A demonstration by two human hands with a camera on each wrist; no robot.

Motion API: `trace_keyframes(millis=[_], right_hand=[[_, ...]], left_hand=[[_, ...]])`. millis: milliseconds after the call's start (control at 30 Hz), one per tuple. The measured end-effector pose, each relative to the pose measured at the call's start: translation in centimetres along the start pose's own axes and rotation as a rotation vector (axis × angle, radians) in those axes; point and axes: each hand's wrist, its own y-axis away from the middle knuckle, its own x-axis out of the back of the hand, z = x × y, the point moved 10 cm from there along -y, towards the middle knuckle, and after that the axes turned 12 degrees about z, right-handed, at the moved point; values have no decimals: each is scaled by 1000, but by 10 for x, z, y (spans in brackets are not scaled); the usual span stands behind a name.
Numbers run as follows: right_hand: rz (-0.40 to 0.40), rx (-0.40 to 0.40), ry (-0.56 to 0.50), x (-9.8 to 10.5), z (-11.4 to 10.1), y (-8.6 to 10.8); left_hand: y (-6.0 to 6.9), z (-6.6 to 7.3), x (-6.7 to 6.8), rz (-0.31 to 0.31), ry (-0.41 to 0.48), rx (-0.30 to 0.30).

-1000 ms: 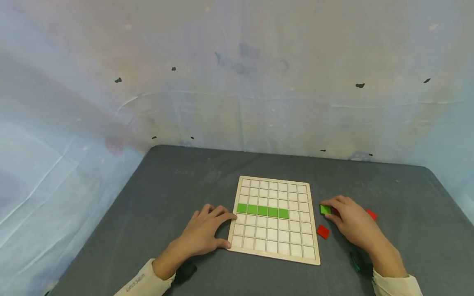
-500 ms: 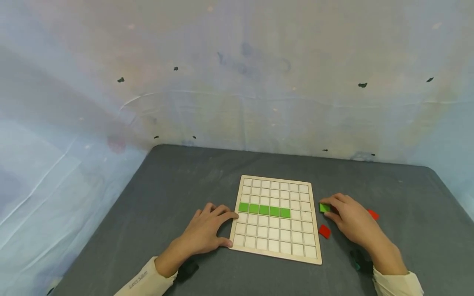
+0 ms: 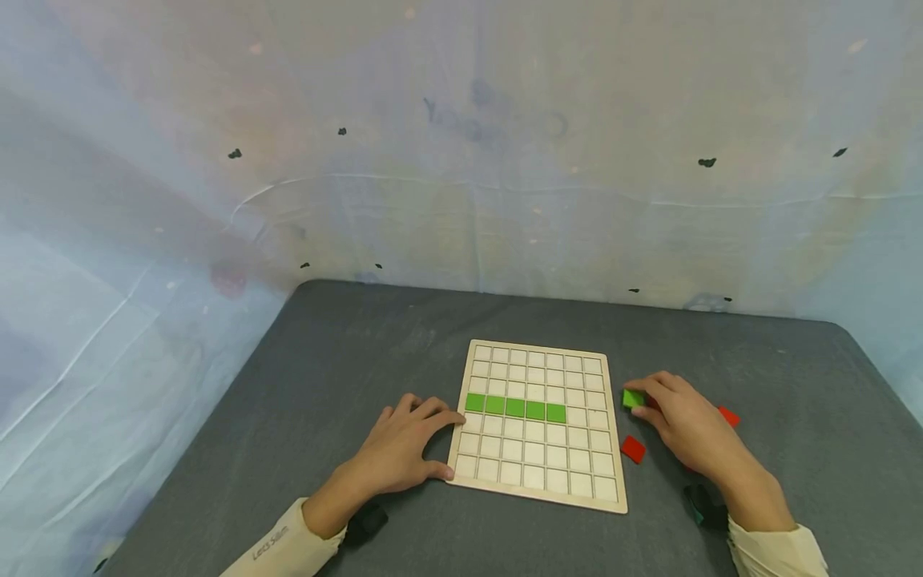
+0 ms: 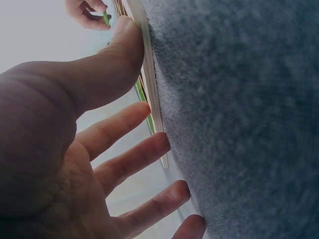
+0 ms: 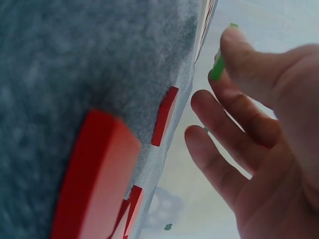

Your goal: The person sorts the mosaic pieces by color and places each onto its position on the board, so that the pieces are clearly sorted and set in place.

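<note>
A square wooden grid board [image 3: 534,449] lies on the dark table, with several green tiles [image 3: 515,408] in a row across it. At its left edge, my left hand [image 3: 404,445] touches the rim with thumb and index finger, the other fingers spread. In the left wrist view, the left thumb [image 4: 130,42] rests on the board's edge. Right of the board, my right hand [image 3: 692,425] pinches a single green tile [image 3: 633,398] between thumb and fingertips. The right wrist view shows that green tile [image 5: 217,67] held off the table, partly hidden by the thumb.
One red tile [image 3: 634,449] lies by the board's right edge. Another red tile [image 3: 728,416] is beyond the right hand. A large red tile [image 5: 99,174] fills the near part of the right wrist view. A pale cloth [image 3: 505,160] hangs behind the table.
My right hand has risen slightly with the green tile and shifted a little toward the board. The left hand stays on the board's edge. The head view has shifted a little.
</note>
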Motion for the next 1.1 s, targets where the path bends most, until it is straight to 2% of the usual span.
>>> trace_keyframes(millis=[200, 467, 800, 967, 1100], right_hand=[[5, 29, 1, -1, -1, 2], [93, 95, -9, 4, -6, 2], [117, 97, 14, 5, -10, -1], [97, 93, 7, 3, -13, -2], [112, 129, 24, 1, -20, -3]], left_hand=[[1, -1, -1, -1, -6, 7], [1, 0, 1, 0, -4, 3], [0, -1, -1, -5, -2, 0], [0, -1, 0, 0, -1, -2], [-1, -3, 0, -21, 17, 11]])
